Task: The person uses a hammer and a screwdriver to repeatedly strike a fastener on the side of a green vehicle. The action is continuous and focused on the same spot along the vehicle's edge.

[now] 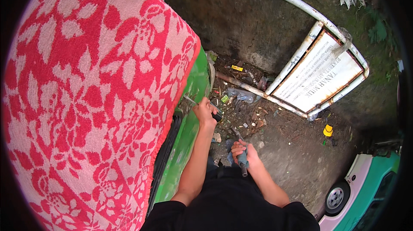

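Note:
My left hand (205, 111) is closed around a screwdriver (218, 116). Its dark handle sticks out behind the fist, and the thin metal shaft points at the green body panel (193, 89) of a vehicle on my left. Whether the tip touches the panel I cannot tell. Lower and further right, my right hand (247, 150) grips a blue-grey hand tool (242, 160) with a metal end beyond the fingers; its exact kind is not clear. A red and pink floral blanket (99, 93) covers much of the vehicle, down to the green edge.
A rusty white metal frame with a sign panel (318, 72) leans by the dirty wall. Litter, including a clear plastic bag (241, 95) and a yellow piece (328, 130), lies on the ground. A pink and green vehicle (365, 188) stands at the lower right.

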A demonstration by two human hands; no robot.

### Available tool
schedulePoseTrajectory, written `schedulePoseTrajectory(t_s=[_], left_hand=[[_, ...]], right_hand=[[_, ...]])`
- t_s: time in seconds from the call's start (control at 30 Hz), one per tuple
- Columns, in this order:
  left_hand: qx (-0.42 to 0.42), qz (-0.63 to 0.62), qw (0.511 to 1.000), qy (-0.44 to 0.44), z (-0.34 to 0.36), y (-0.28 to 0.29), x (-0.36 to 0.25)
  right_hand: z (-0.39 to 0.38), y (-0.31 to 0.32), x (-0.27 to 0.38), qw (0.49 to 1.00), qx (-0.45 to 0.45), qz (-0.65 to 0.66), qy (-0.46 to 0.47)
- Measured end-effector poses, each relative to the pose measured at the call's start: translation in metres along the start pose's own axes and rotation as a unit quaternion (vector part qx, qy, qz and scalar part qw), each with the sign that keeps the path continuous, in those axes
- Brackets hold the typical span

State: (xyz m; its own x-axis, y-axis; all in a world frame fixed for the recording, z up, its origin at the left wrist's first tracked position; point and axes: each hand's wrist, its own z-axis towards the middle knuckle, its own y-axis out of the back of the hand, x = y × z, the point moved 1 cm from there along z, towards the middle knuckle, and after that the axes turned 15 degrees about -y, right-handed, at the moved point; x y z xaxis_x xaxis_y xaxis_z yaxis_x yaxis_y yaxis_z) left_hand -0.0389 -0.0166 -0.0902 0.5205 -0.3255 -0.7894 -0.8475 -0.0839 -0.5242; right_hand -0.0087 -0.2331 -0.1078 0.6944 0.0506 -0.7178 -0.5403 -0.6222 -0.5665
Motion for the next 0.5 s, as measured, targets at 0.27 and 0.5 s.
schedulePoseTrajectory(t_s=[0.27,0.5], left_hand=[[-0.007,-0.011,1.000,-0.011,0.002,0.000,0.003],[-0.004,0.000,1.000,-0.016,0.002,0.003,0.003]], right_hand=[[0.011,-0.030,-0.021,0.995,0.054,-0.046,-0.065],[0.008,0.003,0.005,0.992,-0.065,0.086,0.063]])
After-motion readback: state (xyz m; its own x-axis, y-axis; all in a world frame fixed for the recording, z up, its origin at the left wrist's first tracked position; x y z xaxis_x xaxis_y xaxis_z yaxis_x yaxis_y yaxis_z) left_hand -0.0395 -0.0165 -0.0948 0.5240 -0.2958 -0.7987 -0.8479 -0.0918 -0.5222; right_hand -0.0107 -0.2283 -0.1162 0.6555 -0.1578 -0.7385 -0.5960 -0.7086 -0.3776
